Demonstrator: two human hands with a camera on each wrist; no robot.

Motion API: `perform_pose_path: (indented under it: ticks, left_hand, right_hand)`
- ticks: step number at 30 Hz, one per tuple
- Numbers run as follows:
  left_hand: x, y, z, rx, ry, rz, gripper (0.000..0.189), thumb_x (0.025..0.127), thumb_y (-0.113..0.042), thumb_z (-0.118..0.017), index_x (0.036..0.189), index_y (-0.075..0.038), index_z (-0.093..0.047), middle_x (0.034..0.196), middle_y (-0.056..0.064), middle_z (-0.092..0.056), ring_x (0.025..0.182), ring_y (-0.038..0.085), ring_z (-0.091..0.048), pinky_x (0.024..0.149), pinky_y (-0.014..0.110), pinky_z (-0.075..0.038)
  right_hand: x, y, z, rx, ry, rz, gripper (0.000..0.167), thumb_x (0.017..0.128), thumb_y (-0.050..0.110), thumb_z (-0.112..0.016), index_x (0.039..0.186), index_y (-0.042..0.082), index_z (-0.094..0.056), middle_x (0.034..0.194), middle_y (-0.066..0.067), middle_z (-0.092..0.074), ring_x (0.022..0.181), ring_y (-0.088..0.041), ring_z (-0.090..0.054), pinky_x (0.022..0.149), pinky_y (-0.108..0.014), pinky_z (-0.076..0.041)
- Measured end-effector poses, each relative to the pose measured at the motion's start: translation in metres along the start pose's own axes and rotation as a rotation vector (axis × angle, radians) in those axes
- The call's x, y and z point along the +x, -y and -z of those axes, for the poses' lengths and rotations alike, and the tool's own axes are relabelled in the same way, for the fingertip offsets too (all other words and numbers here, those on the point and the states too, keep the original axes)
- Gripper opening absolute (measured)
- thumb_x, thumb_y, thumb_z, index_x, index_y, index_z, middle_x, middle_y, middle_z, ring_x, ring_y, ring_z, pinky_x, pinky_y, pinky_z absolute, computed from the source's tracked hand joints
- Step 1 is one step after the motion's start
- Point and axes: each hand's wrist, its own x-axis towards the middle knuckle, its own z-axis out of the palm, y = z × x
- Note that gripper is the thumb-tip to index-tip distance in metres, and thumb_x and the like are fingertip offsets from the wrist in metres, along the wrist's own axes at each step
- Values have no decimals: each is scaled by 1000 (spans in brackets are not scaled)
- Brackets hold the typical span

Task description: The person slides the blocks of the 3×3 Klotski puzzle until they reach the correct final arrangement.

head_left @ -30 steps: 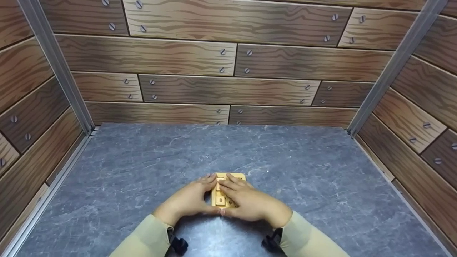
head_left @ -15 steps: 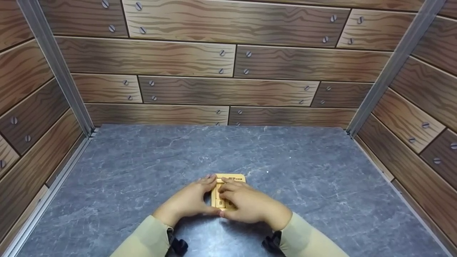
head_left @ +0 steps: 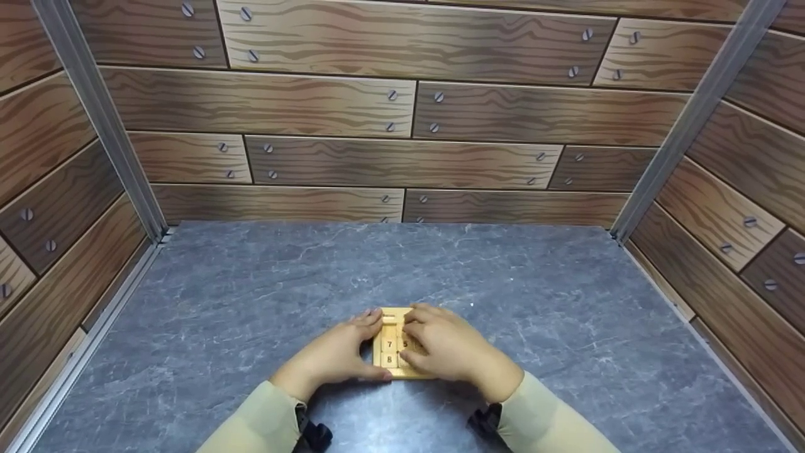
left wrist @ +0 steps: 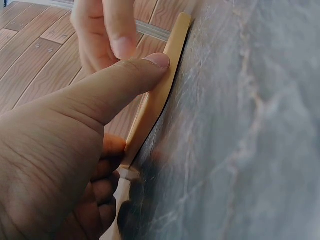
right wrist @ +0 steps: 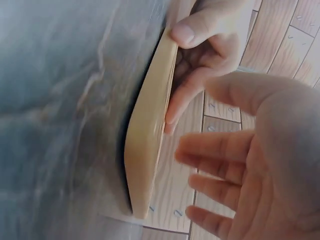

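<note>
A pale wooden number slide puzzle (head_left: 389, 352) lies on the grey marbled tabletop, with tiles 7 and 8 showing at its left. My left hand (head_left: 339, 349) grips its left side, thumb along the near edge and fingers at the far left corner. In the left wrist view, the thumb (left wrist: 132, 75) presses the frame's side. Over the puzzle's right half is my right hand (head_left: 449, 346), hiding most tiles there. The right wrist view shows its fingers (right wrist: 215, 187) loosely bent and apart from the frame's side, holding nothing.
The grey tabletop (head_left: 283, 270) stretches around the puzzle. Wood-patterned walls (head_left: 402, 160) with printed screws enclose the back and both sides, with metal posts (head_left: 692, 119) at the corners. Dark straps (head_left: 311, 434) sit at both wrists.
My right hand has shifted right across the puzzle and its thumb has left the near edge, uncovering the 7 tile. The left hand keeps its grip in place.
</note>
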Motion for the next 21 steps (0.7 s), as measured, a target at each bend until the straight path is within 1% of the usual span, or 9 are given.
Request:
perform_pose_path:
  ticks: [3, 10, 16, 18, 21]
  left_hand:
    - [0, 0, 0, -2, -2, 1, 113, 85, -61, -94, 171, -5, -46, 185, 11, -36, 173, 41, -34, 143, 63, -28]
    - [0, 0, -1, -1, -5, 3, 112, 84, -60, -95, 170, -4, -48, 184, 11, -38, 173, 39, -36, 143, 62, -29]
    - [0, -1, -1, -4, 0, 1, 113, 85, -61, -94, 170, -4, -47, 184, 11, -37, 173, 39, -34, 143, 62, -29]
    - [0, 0, -1, -1, -4, -3, 113, 85, -63, -93, 171, -4, -47, 184, 11, -38, 173, 39, -34, 143, 62, -29]
    - [0, 1, 0, 9, -12, -13, 115, 86, -67, -91, 171, -4, -47, 184, 12, -38, 173, 39, -34, 143, 62, -29]
  right_hand:
    - [0, -1, -2, 0, 27, -29, 53, 107, 44, -73, 141, 3, -77, 164, -16, -65, 163, -40, -52, 139, -62, -38]
    - [0, -1, -6, 36, 52, -40, 61, 105, 49, -73, 147, 4, -74, 168, -14, -62, 165, -39, -49, 139, -62, -37]
    - [0, -1, -9, 59, 69, 1, 69, 104, 53, -73, 155, 6, -68, 171, -11, -58, 167, -38, -46, 139, -63, -37]
    - [0, -1, -9, 69, 76, 16, 72, 104, 54, -72, 157, 7, -66, 173, -10, -57, 169, -38, -43, 140, -63, -35]
    - [0, -1, -10, 89, 94, 30, 77, 105, 59, -69, 162, 8, -61, 177, -8, -52, 172, -37, -38, 141, -66, -31]
